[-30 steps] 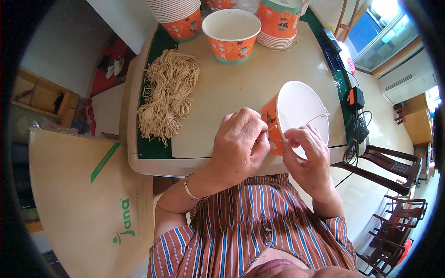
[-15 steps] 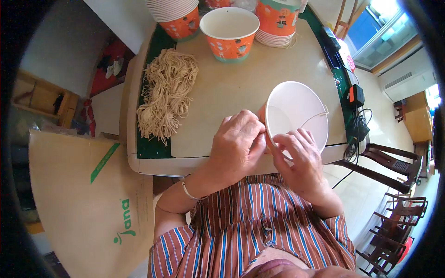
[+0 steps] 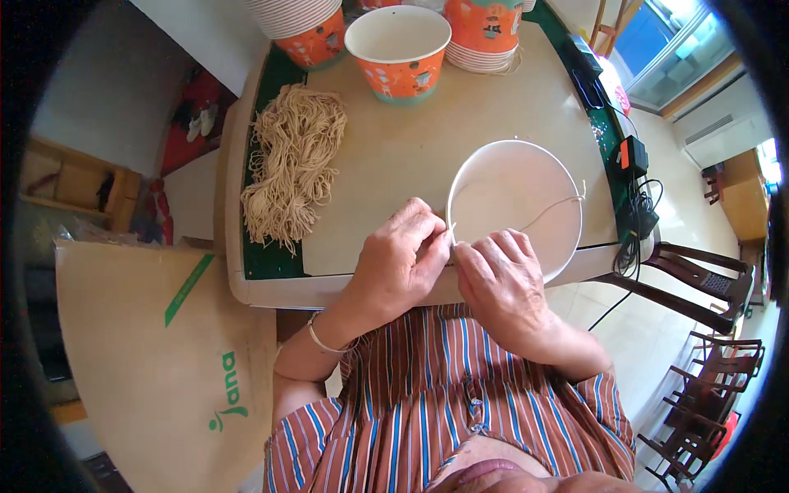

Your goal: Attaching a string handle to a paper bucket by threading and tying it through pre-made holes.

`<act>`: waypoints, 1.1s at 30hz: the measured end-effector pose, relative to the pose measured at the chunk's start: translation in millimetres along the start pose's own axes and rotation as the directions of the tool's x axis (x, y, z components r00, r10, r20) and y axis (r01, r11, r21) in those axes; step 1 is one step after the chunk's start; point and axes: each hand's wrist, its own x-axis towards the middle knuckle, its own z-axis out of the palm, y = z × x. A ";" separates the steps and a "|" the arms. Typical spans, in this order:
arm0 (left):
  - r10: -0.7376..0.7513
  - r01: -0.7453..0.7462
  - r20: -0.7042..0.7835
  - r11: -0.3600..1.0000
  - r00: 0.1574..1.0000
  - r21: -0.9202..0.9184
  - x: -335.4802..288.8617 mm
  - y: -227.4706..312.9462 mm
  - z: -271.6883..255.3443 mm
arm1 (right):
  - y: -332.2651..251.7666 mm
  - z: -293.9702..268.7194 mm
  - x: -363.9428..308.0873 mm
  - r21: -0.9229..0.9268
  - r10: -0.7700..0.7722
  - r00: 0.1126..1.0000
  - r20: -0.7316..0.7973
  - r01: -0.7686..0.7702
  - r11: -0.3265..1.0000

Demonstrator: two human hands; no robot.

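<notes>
A paper bucket (image 3: 485,177) with a white inside stands tilted near the table's front edge, its mouth turned up toward me. A thin cotton cord (image 3: 552,209) comes through the far right rim and crosses the opening to my right hand (image 3: 503,283). That hand is closed in a pinch on the cord at the near left rim. Against the same spot, my left hand (image 3: 400,261) pinches with thumb and forefinger, a short pale bit of cord showing at the tips. The fingers partly hide the rim there.
A loose skein of cotton cord (image 3: 292,168) lies on the table's left. Behind stand an orange patterned paper bucket (image 3: 399,62) and bucket stacks (image 3: 304,37) (image 3: 481,41). A power adapter (image 3: 631,156) with cables lies along the right edge; a wooden chair (image 3: 694,283) stands beyond.
The bucket's mouth has turned more toward me. My right hand's fingers have come from inside the bucket out to the rim, beside the left fingertips. Both hands have shifted slightly left.
</notes>
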 end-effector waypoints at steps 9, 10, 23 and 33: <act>-0.109 0.109 0.000 0.994 0.994 0.021 7.3 2.3 6.0 | 13.2 -9.9 2.9 0.160 0.012 0.998 0.055 -0.021 0.987; -0.122 0.122 -0.005 0.992 0.993 0.015 8.0 1.6 6.4 | 17.8 -19.7 5.9 0.189 0.018 0.993 0.115 -0.040 0.981; -0.103 0.103 0.021 0.995 0.994 0.009 21.0 -1.2 15.5 | 49.3 -12.7 34.8 0.242 0.120 0.971 0.206 -0.170 0.955; -0.101 0.101 0.039 0.995 0.994 0.005 25.4 -5.7 18.2 | 53.1 -10.5 37.7 0.291 0.116 0.977 0.178 -0.165 0.942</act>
